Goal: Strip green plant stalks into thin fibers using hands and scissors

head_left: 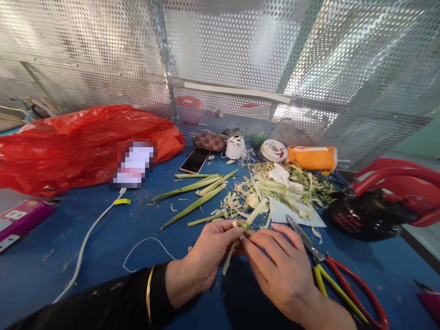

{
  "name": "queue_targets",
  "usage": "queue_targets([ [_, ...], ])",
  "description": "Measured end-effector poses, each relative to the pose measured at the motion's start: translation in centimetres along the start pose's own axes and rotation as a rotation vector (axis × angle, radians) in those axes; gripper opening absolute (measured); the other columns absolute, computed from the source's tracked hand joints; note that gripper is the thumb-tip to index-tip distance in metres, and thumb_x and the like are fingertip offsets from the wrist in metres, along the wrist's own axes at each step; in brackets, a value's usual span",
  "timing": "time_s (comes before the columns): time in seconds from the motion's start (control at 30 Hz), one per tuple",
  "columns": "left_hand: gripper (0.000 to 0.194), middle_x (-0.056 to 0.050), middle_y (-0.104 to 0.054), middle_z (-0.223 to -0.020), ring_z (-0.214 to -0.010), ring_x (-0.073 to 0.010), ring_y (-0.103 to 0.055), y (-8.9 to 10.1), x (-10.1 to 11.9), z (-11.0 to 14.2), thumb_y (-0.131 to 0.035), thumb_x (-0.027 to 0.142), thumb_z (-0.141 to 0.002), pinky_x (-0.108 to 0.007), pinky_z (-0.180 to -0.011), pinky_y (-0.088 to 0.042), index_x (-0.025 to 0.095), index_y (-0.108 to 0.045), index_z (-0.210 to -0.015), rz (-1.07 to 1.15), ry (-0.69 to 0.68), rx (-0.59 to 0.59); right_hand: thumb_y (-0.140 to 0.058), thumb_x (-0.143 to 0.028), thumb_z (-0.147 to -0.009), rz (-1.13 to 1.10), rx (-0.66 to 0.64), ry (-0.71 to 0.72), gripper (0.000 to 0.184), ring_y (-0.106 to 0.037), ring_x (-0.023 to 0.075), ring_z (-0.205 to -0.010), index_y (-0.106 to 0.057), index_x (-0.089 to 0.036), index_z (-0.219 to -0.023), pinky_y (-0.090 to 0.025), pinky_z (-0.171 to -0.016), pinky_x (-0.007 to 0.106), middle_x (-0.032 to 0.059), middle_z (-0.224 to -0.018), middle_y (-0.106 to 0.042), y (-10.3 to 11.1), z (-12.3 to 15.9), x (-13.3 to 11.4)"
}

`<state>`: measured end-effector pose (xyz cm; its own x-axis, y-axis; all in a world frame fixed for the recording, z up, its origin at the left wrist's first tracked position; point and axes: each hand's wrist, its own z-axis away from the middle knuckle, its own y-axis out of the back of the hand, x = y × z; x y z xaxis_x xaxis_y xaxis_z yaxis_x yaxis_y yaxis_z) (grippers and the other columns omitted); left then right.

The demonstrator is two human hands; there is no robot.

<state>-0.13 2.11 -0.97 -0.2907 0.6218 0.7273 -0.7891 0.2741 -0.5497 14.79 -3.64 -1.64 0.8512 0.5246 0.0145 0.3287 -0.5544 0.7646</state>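
Both hands meet low in the middle over a blue table (103, 243). My left hand (206, 256) pinches a small folded green leaf piece (247, 220), its fingers closed around the base. My right hand (278, 266) grips the same piece from the right, fingertips pressed together against it. A pale strip hangs down from the piece between the hands. Long green leaf strips (195, 192) lie just beyond the hands. A heap of leaf trimmings (288, 188) lies to their right, partly on white paper (288, 215).
Red-and-yellow-handled scissors (330, 270) lie right of my right hand. A black bag with red handles (374, 215) sits at right. A red plastic bag (79, 142), a phone (195, 159), a white cable (89, 238), an orange packet (311, 158) and tape rolls (273, 150) lie farther back. Perforated metal walls (240, 55) enclose the bench.
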Motion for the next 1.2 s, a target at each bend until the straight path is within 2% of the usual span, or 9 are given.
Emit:
queue_targets([
  [0.1,0.019,-0.002,-0.062,-0.067,-0.059,-0.0087,-0.055,0.3,-0.4,-0.1,-0.074,0.028,-0.068,-0.02,-0.061,-0.043,0.012,-0.066,-0.073,-0.006,-0.005,-0.005,-0.047,-0.01,-0.09,-0.023,-0.011,0.078,0.025,-0.064,0.0183,-0.09,-0.068,-0.017,-0.104,-0.036,-0.098,0.039,0.0051,-0.09,-0.072,-0.3,0.1,-0.2],
  [0.23,0.019,-0.002,-0.063,-0.069,-0.063,-0.0108,-0.056,0.5,-1.0,-0.2,-0.073,0.028,-0.069,-0.022,-0.062,-0.042,0.012,-0.069,-0.078,-0.04,0.002,-0.041,-0.042,-0.011,-0.092,-0.018,-0.05,0.23,0.028,-0.063,0.0187,-0.085,-0.069,-0.016,-0.098,-0.038,-0.099,0.038,0.0058,-0.086,-0.071,-1.0,0.4,-0.6],
  [0.33,0.018,-0.002,-0.063,-0.068,-0.066,-0.0117,-0.058,0.5,-1.2,-0.1,-0.073,0.026,-0.069,-0.023,-0.065,-0.043,0.012,-0.072,-0.08,-0.053,0.013,-0.068,-0.04,-0.009,-0.092,-0.052,-0.045,0.218,0.029,-0.064,0.0187,-0.082,-0.068,-0.015,-0.093,-0.039,-0.097,0.039,0.006,-0.084,-0.07,-1.0,0.4,-0.8],
  [0.53,0.023,-0.005,-0.069,-0.072,-0.063,-0.0109,-0.059,0.1,-0.3,0.2,-0.072,0.029,-0.07,-0.023,-0.067,-0.047,0.012,-0.075,-0.086,-0.133,0.026,-0.041,-0.055,-0.01,-0.087,-0.302,0.091,-0.232,0.012,-0.062,0.0154,-0.073,-0.061,-0.02,-0.083,-0.044,-0.083,0.035,0.0013,-0.076,-0.067,0.2,-0.3,0.2],
  [0.67,0.027,-0.008,-0.071,-0.071,-0.065,-0.0129,-0.063,0.2,0.0,0.1,-0.071,0.032,-0.074,-0.023,-0.066,-0.048,0.011,-0.075,-0.091,-0.174,0.035,-0.03,-0.055,-0.024,-0.089,-0.479,-0.009,-0.641,0.015,-0.06,0.0151,-0.063,-0.057,-0.021,-0.074,-0.047,-0.06,0.026,0.0,-0.069,-0.064,0.2,-0.6,0.8],
  [0.77,0.028,-0.008,-0.071,-0.074,-0.065,-0.0123,-0.063,0.3,0.0,0.0,-0.071,0.033,-0.074,-0.023,-0.067,-0.049,0.011,-0.075,-0.091,-0.168,0.02,-0.019,-0.055,-0.03,-0.089,-0.551,-0.057,-0.766,0.017,-0.058,0.0139,-0.059,-0.058,-0.021,-0.074,-0.046,-0.055,0.023,-0.0011,-0.067,-0.062,-0.1,-0.6,0.9],
  [1.03,0.024,-0.005,-0.069,-0.074,-0.064,-0.0101,-0.06,0.4,0.4,0.0,-0.075,0.03,-0.07,-0.022,-0.067,-0.049,0.011,-0.074,-0.085,-0.194,-0.017,-0.006,-0.055,-0.026,-0.089,-0.556,-0.079,-0.718,0.015,-0.059,0.0144,-0.064,-0.058,-0.022,-0.075,-0.047,-0.061,0.025,-0.0017,-0.069,-0.062,-0.9,-0.2,1.4],
  [1.1,0.022,-0.005,-0.068,-0.071,-0.061,-0.0097,-0.06,0.5,0.5,-0.1,-0.075,0.029,-0.069,-0.021,-0.064,-0.048,0.011,-0.073,-0.081,-0.195,-0.005,0.028,-0.056,-0.021,-0.089,-0.517,-0.063,-0.627,0.011,-0.061,0.0153,-0.069,-0.059,-0.022,-0.078,-0.047,-0.064,0.026,-0.0008,-0.073,-0.065,-1.0,-0.2,1.9],
  [1.2,0.018,-0.005,-0.069,-0.071,-0.06,-0.0104,-0.061,0.7,0.6,-0.4,-0.074,0.027,-0.068,-0.021,-0.062,-0.048,0.011,-0.072,-0.077,-0.178,0.021,0.022,-0.056,-0.013,-0.089,-0.394,0.001,-0.354,0.01,-0.062,0.0157,-0.073,-0.06,-0.021,-0.084,-0.047,-0.072,0.029,0.0005,-0.077,-0.067,-0.6,-0.3,2.7],
])
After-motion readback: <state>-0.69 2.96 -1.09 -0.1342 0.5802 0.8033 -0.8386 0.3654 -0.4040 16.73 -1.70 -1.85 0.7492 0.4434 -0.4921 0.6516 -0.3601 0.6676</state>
